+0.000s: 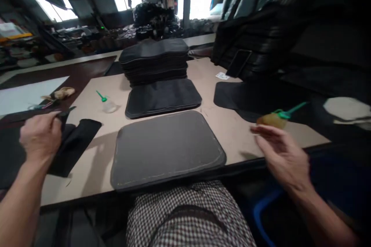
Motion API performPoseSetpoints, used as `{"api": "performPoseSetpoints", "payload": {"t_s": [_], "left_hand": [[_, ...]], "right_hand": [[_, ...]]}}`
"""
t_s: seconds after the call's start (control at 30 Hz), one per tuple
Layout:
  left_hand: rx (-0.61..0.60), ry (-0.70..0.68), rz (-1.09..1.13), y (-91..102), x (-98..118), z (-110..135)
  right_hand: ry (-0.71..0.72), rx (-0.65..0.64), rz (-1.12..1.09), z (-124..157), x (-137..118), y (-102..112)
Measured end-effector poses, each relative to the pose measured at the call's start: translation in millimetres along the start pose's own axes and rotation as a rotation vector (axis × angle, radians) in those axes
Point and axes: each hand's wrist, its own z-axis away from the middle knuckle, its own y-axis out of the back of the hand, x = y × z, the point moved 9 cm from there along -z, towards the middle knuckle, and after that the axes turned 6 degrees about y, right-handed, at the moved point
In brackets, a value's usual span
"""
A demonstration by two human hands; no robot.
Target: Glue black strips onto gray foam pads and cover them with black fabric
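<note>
My left hand (42, 135) is closed at the left side of the table, pinching the edge of a black sheet piece (78, 142), folded and partly hidden by the hand. At the right, my right hand (285, 158) hovers over the table's front edge, fingers curved and thumb apart, blurred. Just behind its fingertips is an amber squeeze bottle (271, 120) with a green nozzle; I see no firm hold on it. Between the hands lies a grey panel (168, 146) with rounded corners, a dark border and pale marks along its edge.
Behind the grey panel lie a low stack of black panels (164, 96) and a taller stack (155, 61). A clear squeeze bottle (109, 105) stands left of them. Rightward are black pieces (228, 94), a phone (239, 63) and a whitish pad (346, 108).
</note>
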Motion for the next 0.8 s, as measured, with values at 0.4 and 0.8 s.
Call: {"api": "performPoseSetpoints", "payload": {"t_s": [0.4, 0.8], "left_hand": [[-0.58, -0.674, 0.674, 32.2, 328, 202], [-1.071, 0.166, 1.05, -53.6, 305, 183]], "right_hand": [[-0.762, -0.93, -1.485, 133, -116, -189], [-0.378, -0.77, -0.675, 91, -55, -145]]}}
